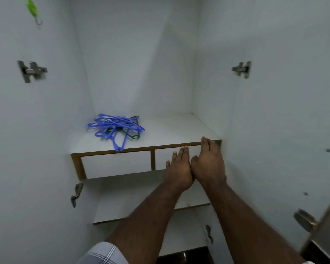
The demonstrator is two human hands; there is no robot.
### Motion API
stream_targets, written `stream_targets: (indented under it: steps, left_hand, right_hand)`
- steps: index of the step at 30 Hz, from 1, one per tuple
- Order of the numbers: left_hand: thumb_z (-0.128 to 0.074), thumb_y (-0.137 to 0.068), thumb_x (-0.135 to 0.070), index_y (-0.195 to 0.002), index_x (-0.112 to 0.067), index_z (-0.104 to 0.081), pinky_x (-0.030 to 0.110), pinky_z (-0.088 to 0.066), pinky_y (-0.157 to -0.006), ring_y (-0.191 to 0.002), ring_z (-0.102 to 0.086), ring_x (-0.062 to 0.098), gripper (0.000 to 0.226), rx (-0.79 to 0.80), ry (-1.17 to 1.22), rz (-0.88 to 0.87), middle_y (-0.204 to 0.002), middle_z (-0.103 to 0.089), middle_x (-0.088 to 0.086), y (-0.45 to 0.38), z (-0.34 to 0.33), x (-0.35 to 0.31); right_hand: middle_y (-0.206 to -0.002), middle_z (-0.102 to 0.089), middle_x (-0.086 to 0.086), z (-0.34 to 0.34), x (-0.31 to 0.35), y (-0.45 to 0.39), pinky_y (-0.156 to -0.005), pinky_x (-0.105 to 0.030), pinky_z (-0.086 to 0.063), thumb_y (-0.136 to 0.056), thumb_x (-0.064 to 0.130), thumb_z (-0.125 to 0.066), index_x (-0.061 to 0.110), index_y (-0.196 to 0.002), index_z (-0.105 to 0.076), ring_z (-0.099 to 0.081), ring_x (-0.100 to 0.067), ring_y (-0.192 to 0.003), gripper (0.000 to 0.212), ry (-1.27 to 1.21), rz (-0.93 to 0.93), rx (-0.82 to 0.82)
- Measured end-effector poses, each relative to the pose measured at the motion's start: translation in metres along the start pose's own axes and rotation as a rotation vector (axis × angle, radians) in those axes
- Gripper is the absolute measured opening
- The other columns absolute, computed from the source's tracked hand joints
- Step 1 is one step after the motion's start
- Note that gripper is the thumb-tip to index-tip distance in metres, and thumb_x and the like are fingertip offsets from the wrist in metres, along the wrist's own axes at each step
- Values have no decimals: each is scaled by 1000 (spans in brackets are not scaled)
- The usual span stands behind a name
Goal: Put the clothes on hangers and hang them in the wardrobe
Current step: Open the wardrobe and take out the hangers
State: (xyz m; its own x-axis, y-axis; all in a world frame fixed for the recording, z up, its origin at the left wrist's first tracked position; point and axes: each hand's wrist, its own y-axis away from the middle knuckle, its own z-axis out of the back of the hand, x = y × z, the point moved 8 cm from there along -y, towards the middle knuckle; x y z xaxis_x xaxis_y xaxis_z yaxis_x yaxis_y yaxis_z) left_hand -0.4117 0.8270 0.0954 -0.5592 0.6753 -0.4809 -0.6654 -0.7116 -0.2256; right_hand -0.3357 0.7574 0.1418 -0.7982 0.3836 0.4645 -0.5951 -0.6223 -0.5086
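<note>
**Both hands at the right drawer, hangers piled on the shelf above**

The left hand (179, 168) and right hand (210, 164) reach forward side by side into the open wardrobe (133, 63), their inner edges touching. Each grip is released: fingers extended and held together, palms down, nothing held. The left hand's fingertips lie against the front of the right drawer (168, 157), near its top edge. The right hand reaches a little farther, and its fingertips meet the wood-coloured front edge of the shelf (170, 128) close to that shelf's front right corner. Whether they press or only touch cannot be told. Both forearms are bare and stretch up from the lower edge of the view, the left one passing over a checked sleeve (101, 254).

The hangers (114, 126), a tangled pile of blue ones with a few dark ones mixed in, lie on the shelf toward its left side, well apart from both hands. One blue hanger points forward and reaches the shelf's front edge, above the left drawer (116, 164). No clothes show.
</note>
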Motion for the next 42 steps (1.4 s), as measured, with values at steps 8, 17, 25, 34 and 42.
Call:
stream_targets:
  steps: [8,17,25,34,42]
  left_hand:
    - [-58,-96,-20,-161,-15,-6,52,-17,-123,-155,-10,26,83,-84,-17,113,-168,-10,6,-45,62,147]
    - [-60,-95,-23,-159,-14,-14,54,-26,-120,-152,-20,27,80,-155,-60,248,-165,-21,9,-119,93,243]
    - [-61,-89,-18,-155,-10,-30,50,-37,-114,-143,-39,30,74,-299,3,369,-155,-41,13,-193,120,316]
    - [-53,-89,-67,-157,-19,-22,53,-29,-112,-143,-29,37,89,-361,-130,858,-163,-21,12,-232,167,428]
    - [-26,-74,-96,-161,-23,-5,60,-15,-116,-149,-9,48,116,-120,-134,957,-165,-17,17,-287,171,501]
  right_hand:
    - [-154,-40,-16,-112,104,-47,-116,-40,-35,-90,16,-60,5,-154,-31,-36,-29,-143,71,-134,51,133]
    - [-158,-35,-10,-211,160,-116,-118,-33,-26,-91,16,-56,8,-156,-26,-31,-24,-146,71,-194,96,254]
    - [-145,-46,-14,-291,181,-208,-102,-37,-40,-91,22,-58,6,-148,-37,-45,-30,-131,63,-278,96,389]
    - [-112,-61,-15,-392,172,-292,-72,-33,-42,-90,52,-64,1,-115,-52,-59,-27,-94,58,-302,-84,515]
    - [-44,-49,-11,-462,180,-311,-38,-23,-36,-87,47,-71,-1,-67,-56,-48,-25,-38,55,-513,-430,800]
